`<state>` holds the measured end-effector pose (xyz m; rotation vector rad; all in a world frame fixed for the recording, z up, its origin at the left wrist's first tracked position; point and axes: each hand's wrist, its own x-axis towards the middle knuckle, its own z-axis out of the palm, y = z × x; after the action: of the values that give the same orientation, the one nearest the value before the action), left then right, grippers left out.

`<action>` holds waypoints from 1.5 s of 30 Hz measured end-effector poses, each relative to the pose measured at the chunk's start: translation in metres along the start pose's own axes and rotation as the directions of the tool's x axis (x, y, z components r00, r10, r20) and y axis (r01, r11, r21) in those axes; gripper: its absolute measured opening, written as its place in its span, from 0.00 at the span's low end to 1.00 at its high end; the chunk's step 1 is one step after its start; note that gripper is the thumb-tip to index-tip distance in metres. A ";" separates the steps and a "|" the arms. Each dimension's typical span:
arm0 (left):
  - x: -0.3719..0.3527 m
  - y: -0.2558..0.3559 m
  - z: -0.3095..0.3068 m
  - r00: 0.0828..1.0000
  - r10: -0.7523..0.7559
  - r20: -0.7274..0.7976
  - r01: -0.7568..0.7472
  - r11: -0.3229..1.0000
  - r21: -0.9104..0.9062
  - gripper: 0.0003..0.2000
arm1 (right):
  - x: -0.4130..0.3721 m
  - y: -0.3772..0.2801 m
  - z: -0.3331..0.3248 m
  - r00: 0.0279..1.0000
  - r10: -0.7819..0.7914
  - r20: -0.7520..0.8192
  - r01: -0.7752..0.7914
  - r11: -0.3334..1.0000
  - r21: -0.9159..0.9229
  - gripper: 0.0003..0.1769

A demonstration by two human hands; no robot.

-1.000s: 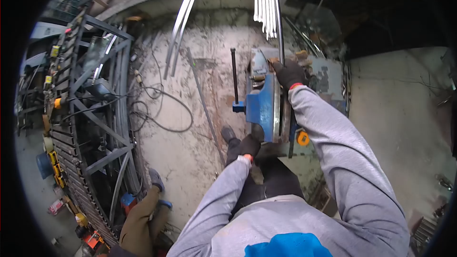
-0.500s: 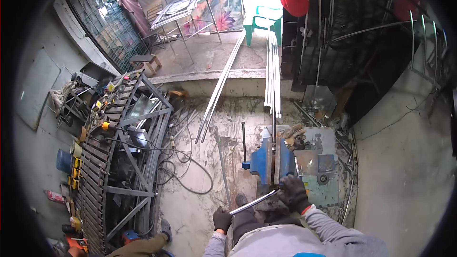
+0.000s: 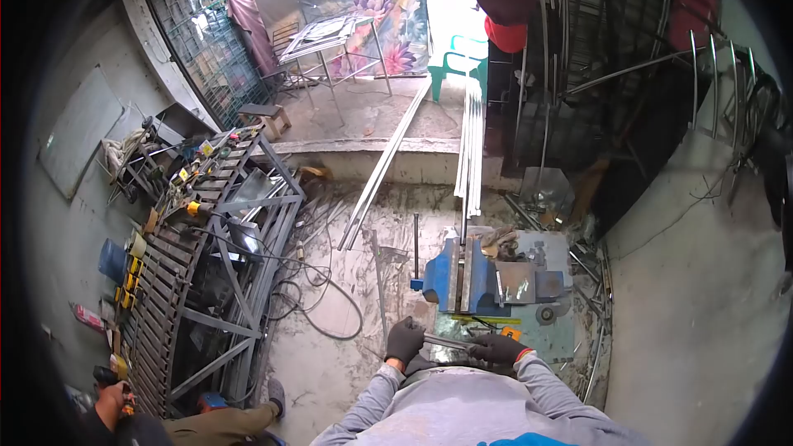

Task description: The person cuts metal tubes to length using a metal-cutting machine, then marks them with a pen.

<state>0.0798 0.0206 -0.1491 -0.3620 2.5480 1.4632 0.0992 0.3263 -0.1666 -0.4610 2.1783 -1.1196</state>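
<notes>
the stained floor [image 3: 314, 367] spread under everything, with a long slatted rack [image 3: 165, 281] along the left side. to the right of it was the bench [image 3: 556, 342], its top carrying a blue vise [image 3: 439, 281] by the left edge. the vise jaws ran away from the body, and a bundle of pale bars [image 3: 471, 153] reached toward them from beyond the far edge. two more bars [image 3: 382, 172] slanted down to the floor farther left.

nearer the bench's right edge was a round disc [image 3: 546, 314]; an orange-yellow tool [image 3: 511, 333] was on the near part (too small to name surely).

the short metal piece [image 3: 447, 340] was held close before the torso, on the near side of the vise and apart from it. its long axis went from side to side, roughly crosswise to the jaws. the gloved left hand [image 3: 405, 342] had its fingers closed around one end, the gloved right hand [image 3: 497, 348] gripped the other, so neither was clearly nearer. exactly how each fingertip sat could not be told.
</notes>
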 end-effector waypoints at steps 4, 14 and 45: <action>-0.002 0.034 -0.020 0.994 -0.108 0.027 0.111 0.957 -0.269 0.07 | -0.026 -0.048 -0.024 0.986 0.136 -0.092 -0.148 0.979 -0.137 0.28; -0.024 0.060 -0.036 0.919 0.126 0.374 0.221 0.621 -0.752 0.35 | -0.041 -0.075 -0.018 0.897 0.171 -0.408 -0.193 0.981 -0.013 0.24; -0.082 0.010 -0.030 0.958 0.120 0.260 0.152 0.555 -0.818 0.23 | -0.068 -0.098 -0.091 0.687 -0.150 -0.711 0.525 -0.574 0.629 0.65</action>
<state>0.1543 0.0093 -0.1034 -0.2462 1.4350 2.4401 0.0893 0.3623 -0.0212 -0.2645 -0.0023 -3.0785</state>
